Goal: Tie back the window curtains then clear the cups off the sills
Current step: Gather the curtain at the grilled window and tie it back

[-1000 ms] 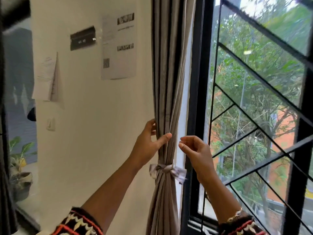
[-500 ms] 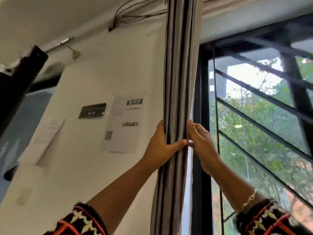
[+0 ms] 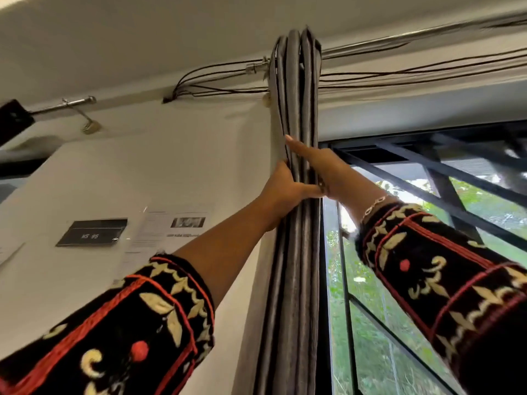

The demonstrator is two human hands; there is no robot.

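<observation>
The curtain [image 3: 296, 280] hangs as one tight grey bundle of folds, straight down from the curtain rod [image 3: 427, 33] near the ceiling, at the left edge of the window between the white wall [image 3: 171, 172] and the black window frame [image 3: 325, 280]. The left hand [image 3: 281, 189] holds it high up from the left side; its grip is wrapped round the folds, with the thumb laid across the front. The right hand [image 3: 319, 166] lies flat against the right side of the bundle just above, fingers straight and together, pointing up, its grip spread and holding nothing. A bracelet [image 3: 373, 205] sits on that wrist, and both arms wear black embroidered sleeves [image 3: 128, 323]. Dark cables [image 3: 399, 71] run along the top of the wall behind the curtain. Left of it, a black plaque [image 3: 91, 232] and a paper notice [image 3: 159, 235] are fixed to the wall. Right of it, a black grille [image 3: 445, 195] crosses the glass, with green trees [image 3: 370, 352] beyond.
</observation>
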